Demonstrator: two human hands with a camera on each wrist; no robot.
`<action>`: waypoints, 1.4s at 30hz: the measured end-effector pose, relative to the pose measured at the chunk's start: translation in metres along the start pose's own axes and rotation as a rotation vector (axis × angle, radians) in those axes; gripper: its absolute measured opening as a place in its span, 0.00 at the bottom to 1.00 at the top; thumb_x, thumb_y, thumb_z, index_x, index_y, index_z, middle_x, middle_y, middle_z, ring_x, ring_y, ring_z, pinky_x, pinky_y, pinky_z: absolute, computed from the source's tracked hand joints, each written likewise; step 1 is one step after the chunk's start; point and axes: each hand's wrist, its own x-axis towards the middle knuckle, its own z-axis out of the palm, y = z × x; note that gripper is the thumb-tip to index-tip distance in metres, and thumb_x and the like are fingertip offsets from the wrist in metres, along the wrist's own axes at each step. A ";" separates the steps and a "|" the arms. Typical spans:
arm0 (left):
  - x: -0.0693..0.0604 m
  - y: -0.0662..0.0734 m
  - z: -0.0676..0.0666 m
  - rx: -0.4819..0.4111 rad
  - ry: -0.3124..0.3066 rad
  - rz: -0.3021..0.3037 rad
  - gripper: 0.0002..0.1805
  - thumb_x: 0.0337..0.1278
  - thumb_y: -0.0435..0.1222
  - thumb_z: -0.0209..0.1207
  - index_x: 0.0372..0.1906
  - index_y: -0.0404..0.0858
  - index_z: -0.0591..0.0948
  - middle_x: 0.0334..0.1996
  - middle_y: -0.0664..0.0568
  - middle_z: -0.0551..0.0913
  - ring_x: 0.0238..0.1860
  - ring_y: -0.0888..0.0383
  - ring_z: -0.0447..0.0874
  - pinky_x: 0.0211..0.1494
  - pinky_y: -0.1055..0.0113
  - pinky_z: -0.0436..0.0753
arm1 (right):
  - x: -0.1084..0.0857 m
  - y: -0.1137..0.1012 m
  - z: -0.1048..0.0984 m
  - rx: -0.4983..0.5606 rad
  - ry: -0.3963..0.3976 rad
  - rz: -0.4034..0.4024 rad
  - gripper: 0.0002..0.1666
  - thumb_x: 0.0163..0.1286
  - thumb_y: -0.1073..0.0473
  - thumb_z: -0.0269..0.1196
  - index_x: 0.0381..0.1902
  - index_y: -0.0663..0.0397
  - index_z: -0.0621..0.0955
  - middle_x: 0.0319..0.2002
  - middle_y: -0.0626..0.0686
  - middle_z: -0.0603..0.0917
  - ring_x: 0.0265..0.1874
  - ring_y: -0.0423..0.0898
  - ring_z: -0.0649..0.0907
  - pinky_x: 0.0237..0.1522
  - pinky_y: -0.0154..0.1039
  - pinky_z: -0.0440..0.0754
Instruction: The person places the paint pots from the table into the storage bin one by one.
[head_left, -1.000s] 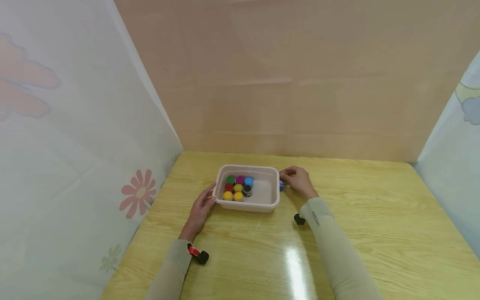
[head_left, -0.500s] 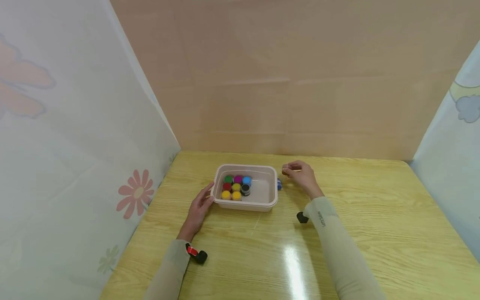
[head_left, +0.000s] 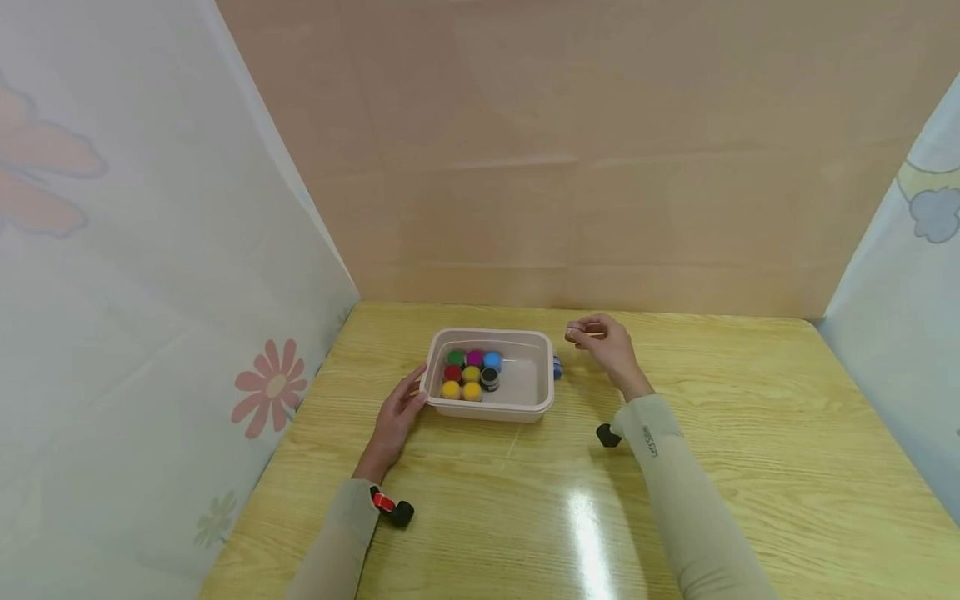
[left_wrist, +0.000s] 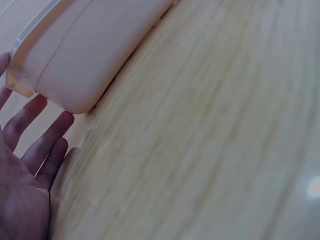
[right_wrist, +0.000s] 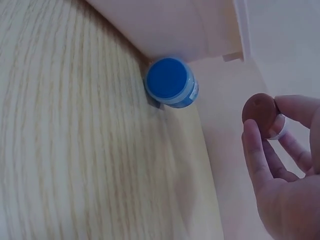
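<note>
A pale pink plastic box (head_left: 528,379) on the table holds several small paint jars (head_left: 472,373), grouped in its left half with coloured lids. At the box's left end, my left hand (head_left: 392,427) touches the wall; in the left wrist view its fingertips (left_wrist: 65,119) meet the box's lower corner, fairly straight. My right hand (head_left: 611,352) is raised just beyond the box's right end. Between thumb and fingers it pinches a small paint jar with a brown lid (right_wrist: 259,112). Close against the box's right side stands a blue-lidded paint jar (right_wrist: 169,80).
Everything stands on a wood-grain table (head_left: 720,450). A brown backdrop (head_left: 465,167) rises behind its far edge, and a white flower-printed sheet (head_left: 150,292) hangs along the left side.
My right hand has lifted the brown-lidded paint jar up and slightly right, away from the box's end. The left hand stays at the box. The head view has shifted slightly.
</note>
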 end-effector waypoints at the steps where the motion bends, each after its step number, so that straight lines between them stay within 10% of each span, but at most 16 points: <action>1: 0.000 0.000 0.000 0.003 0.000 0.003 0.28 0.80 0.45 0.53 0.79 0.55 0.67 0.74 0.46 0.71 0.71 0.42 0.74 0.64 0.75 0.75 | 0.000 -0.001 0.000 0.013 0.002 -0.008 0.25 0.75 0.55 0.67 0.61 0.66 0.77 0.59 0.66 0.80 0.57 0.65 0.83 0.61 0.58 0.82; 17: -0.008 0.031 0.000 -0.008 -0.018 -0.020 0.29 0.80 0.42 0.53 0.80 0.48 0.66 0.75 0.41 0.70 0.72 0.39 0.73 0.64 0.76 0.75 | -0.005 -0.010 -0.003 0.042 0.016 -0.053 0.26 0.73 0.55 0.68 0.62 0.65 0.77 0.57 0.63 0.80 0.49 0.51 0.86 0.45 0.29 0.86; 21: -0.008 0.031 0.000 -0.010 -0.010 -0.015 0.29 0.80 0.41 0.53 0.80 0.48 0.66 0.75 0.42 0.70 0.72 0.40 0.72 0.64 0.75 0.75 | -0.005 -0.013 -0.002 0.045 0.003 -0.060 0.26 0.74 0.55 0.68 0.62 0.64 0.77 0.56 0.62 0.81 0.44 0.39 0.85 0.45 0.29 0.86; 42: -0.009 0.028 0.004 -0.018 -0.010 0.008 0.29 0.81 0.40 0.53 0.80 0.46 0.66 0.75 0.40 0.69 0.72 0.39 0.72 0.64 0.76 0.74 | -0.015 -0.031 0.012 0.093 -0.100 -0.127 0.31 0.72 0.57 0.70 0.67 0.66 0.75 0.56 0.62 0.78 0.45 0.42 0.86 0.51 0.39 0.88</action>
